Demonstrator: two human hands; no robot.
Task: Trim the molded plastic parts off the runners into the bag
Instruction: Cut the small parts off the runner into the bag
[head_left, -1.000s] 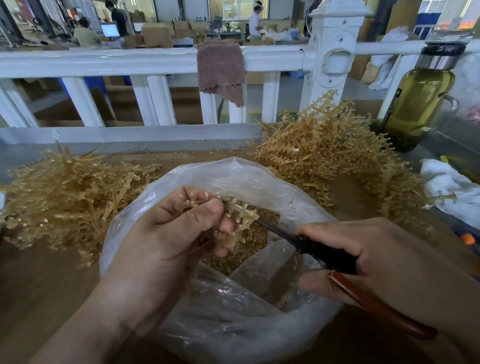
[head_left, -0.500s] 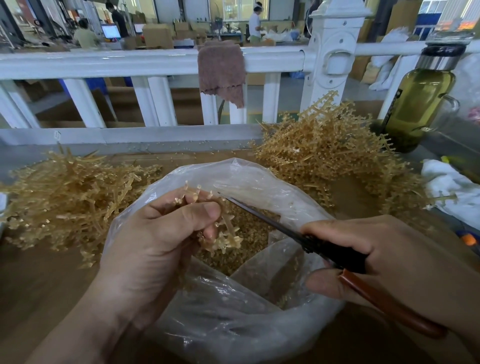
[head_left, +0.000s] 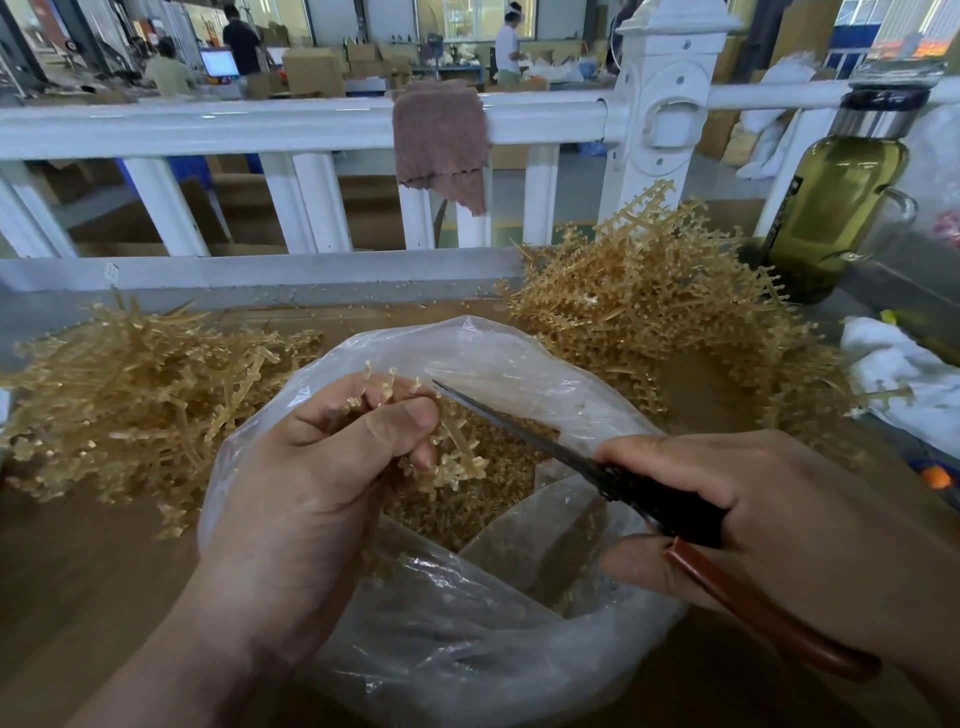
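Leftmost, a runner pile (head_left: 130, 395) lies on the bench (head_left: 78, 571); the left hand (head_left: 311, 493) grips one runner (head_left: 457, 457) above the open bag (head_left: 467, 623), presumably so cut parts (head_left: 493, 499) drop inside. The right hand (head_left: 805, 530) curls round scissors (head_left: 649, 499), tip by the runner. The fist hides the runner's stem, and the blade gap is unclear

Amber branched runner (head_left: 457, 460) above open clear bag (head_left: 519, 353) of small loose parts (head_left: 493, 506).
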